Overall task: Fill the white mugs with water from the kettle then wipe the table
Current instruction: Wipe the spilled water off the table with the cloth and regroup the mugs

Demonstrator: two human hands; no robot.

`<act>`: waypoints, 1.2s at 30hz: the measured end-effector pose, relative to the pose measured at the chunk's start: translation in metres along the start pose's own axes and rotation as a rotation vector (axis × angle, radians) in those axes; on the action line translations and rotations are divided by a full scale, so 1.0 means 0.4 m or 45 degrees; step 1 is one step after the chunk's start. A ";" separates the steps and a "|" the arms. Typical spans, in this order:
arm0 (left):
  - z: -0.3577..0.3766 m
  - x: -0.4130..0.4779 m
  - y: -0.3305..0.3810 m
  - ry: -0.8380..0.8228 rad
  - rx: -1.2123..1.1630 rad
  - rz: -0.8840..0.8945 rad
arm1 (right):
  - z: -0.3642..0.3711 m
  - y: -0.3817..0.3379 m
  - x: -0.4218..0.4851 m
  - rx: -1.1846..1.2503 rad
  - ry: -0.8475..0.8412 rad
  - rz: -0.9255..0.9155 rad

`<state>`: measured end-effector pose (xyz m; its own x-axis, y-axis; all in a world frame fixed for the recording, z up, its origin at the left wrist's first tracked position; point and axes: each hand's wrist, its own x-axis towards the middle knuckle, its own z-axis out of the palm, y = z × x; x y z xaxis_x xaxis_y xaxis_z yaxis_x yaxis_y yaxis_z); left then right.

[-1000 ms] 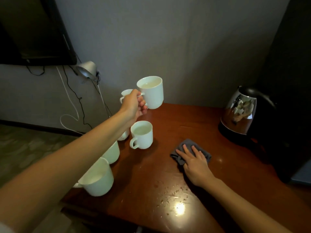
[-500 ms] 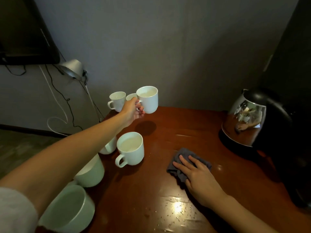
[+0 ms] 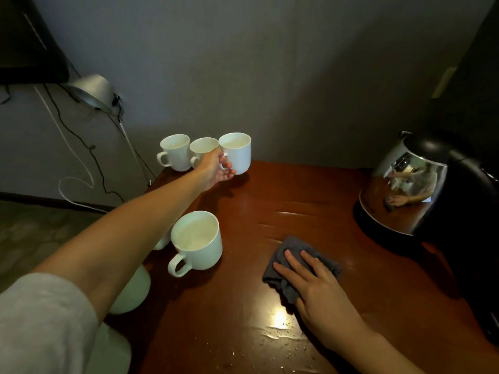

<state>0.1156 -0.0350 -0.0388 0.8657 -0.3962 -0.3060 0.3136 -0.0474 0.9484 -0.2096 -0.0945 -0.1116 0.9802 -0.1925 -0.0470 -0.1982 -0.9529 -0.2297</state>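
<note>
The left hand [image 3: 217, 170] grips a white mug [image 3: 235, 152] by its handle, fingers curled through and under the loop, at about 11 o'clock on the bench [image 3: 270, 201]; whether its base touches the wood or hangs just above it cannot be told. It sits just beside two more mugs [image 3: 175, 151] at the far-left corner, and a nearer mug [image 3: 198, 242] stands at 9 o'clock, handle turned toward the person. All look filled close to the rim, so each will likely be heavy for its size, stiff, breakable and prone to slop if tilted; the handle, with a thumb on top, seems the safest hold, and a level, slow set-down is advised. The right hand [image 3: 314, 286] lies flat, fingers spread, pressing a grey cloth [image 3: 298, 256] at the bench's centre. The cloth is soft and limp, probably best driven with a flat palm. Droplets [image 3: 280, 336] glint at 6 o'clock. The kettle [image 3: 410, 190] stands at 2 o'clock.
</note>
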 end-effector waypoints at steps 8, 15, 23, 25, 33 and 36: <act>0.012 0.044 -0.031 -0.005 0.014 -0.026 | 0.007 -0.004 0.000 -0.186 -0.002 0.053; 0.015 0.059 -0.042 -0.038 0.019 -0.019 | 0.009 -0.001 0.002 -0.159 -0.052 0.092; 0.012 0.062 -0.043 -0.074 0.055 -0.018 | 0.016 -0.004 0.000 -0.198 -0.037 0.124; 0.008 0.058 -0.040 -0.076 0.097 -0.027 | 0.021 -0.002 0.000 -0.190 -0.025 0.120; -0.003 -0.016 -0.005 -0.077 0.546 0.051 | -0.002 -0.008 -0.001 -0.043 0.049 -0.005; -0.037 -0.071 0.019 0.064 0.943 0.229 | -0.013 -0.010 -0.007 0.035 0.078 -0.019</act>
<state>0.0990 -0.0104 -0.0242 0.9009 -0.4148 -0.1279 -0.1625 -0.5955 0.7868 -0.2114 -0.0915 -0.1055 0.9811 -0.1928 0.0163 -0.1823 -0.9492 -0.2565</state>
